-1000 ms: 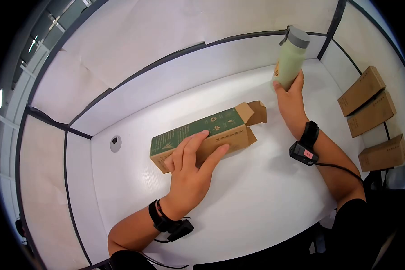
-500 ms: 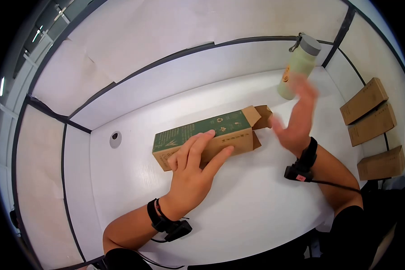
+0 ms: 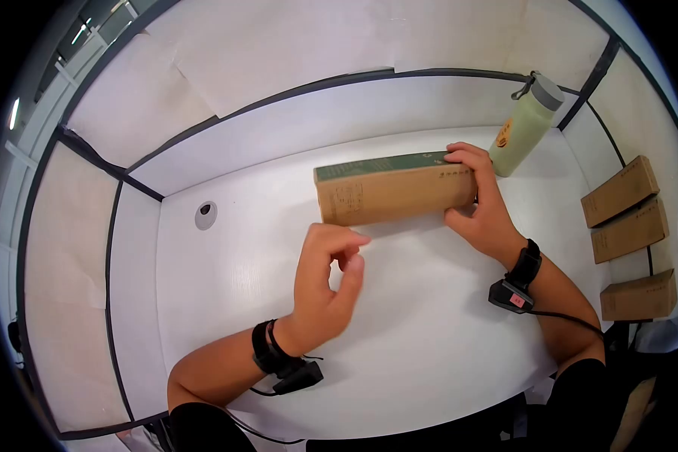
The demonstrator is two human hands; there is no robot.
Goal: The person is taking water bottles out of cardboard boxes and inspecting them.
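Note:
My right hand [image 3: 490, 207] grips the right end of a long brown cardboard box [image 3: 399, 197], fingers over its top and thumb at the lower front edge. The box's upper face is green with printing, its front plain brown with small dark text. Its right end, where flaps would show, is hidden behind that hand. My left hand [image 3: 325, 279] is just below the box's left end, holding nothing. Its fingers are curled, with a gap between thumb and index finger.
A pale green bottle [image 3: 526, 128] with a grey lid stands at the back right of the white table [image 3: 241, 301]. Several brown boxes [image 3: 631, 233] are by the right wall. A round cable hole [image 3: 206, 215] is at left. Low panels enclose the table.
My left hand has let go of the box and drawn back. My right hand has come from the air onto the box's right end. The box has shifted right and turned slightly.

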